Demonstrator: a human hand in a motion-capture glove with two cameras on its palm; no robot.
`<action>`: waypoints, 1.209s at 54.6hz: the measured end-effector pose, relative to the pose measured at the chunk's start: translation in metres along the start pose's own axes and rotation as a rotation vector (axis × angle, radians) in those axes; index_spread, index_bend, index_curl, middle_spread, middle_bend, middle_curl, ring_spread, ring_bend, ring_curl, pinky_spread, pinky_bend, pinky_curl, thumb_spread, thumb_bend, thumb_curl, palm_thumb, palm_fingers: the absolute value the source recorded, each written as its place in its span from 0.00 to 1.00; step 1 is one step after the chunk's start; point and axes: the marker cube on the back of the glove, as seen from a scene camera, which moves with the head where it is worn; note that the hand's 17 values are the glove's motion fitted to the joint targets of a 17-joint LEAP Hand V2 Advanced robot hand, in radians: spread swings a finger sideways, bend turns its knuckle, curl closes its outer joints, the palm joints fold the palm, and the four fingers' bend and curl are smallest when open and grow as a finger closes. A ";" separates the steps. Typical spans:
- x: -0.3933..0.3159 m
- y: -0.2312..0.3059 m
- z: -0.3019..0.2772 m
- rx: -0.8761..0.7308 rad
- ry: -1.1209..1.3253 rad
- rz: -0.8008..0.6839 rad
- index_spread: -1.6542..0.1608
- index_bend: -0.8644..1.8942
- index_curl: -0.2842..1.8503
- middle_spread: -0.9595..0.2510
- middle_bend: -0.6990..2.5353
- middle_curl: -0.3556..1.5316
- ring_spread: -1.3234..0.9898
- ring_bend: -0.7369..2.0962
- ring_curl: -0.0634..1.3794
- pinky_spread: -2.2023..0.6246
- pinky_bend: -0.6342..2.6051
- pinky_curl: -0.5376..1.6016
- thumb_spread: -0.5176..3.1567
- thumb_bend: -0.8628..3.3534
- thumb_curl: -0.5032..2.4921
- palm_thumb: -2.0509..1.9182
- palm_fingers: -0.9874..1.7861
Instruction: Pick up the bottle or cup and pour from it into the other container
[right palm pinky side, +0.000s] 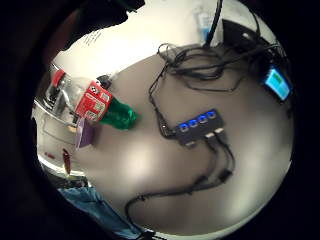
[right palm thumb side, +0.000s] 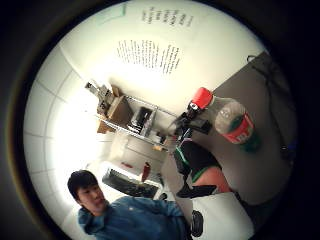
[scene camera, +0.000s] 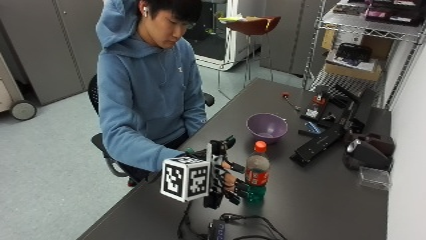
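The dark table carries everything. A purple bowl sits well beyond the bottle — clear plastic, red cap, green base, upright near the table's front edge. Its red label bears white writing too small to read. The right hand is just beside the bottle, fingers half-curled toward its lower part — whether they are touching it, I cannot tell.

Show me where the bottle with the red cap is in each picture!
Outside view: bottle stands on the table beside the gloved right hand.
Little finger side palm view: bottle on the table.
Thumb side palm view: bottle.
Shared landmark: dark table.
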 end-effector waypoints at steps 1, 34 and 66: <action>0.003 -0.002 0.005 -0.012 -0.014 0.005 0.71 0.35 0.19 0.90 0.27 0.35 0.63 0.46 0.26 0.87 0.38 0.43 0.39 0.20 0.30 0.68 0.38; -0.005 -0.039 0.121 -0.104 -0.280 -0.012 0.80 0.47 0.27 0.88 0.23 0.32 0.58 0.52 0.28 0.87 0.36 0.40 0.34 0.22 0.32 0.76 0.62; -0.121 -0.038 0.159 -0.418 0.122 -0.181 0.85 0.36 0.30 0.77 0.30 0.41 0.54 0.43 0.31 0.82 0.28 0.40 0.24 0.20 0.38 0.79 0.73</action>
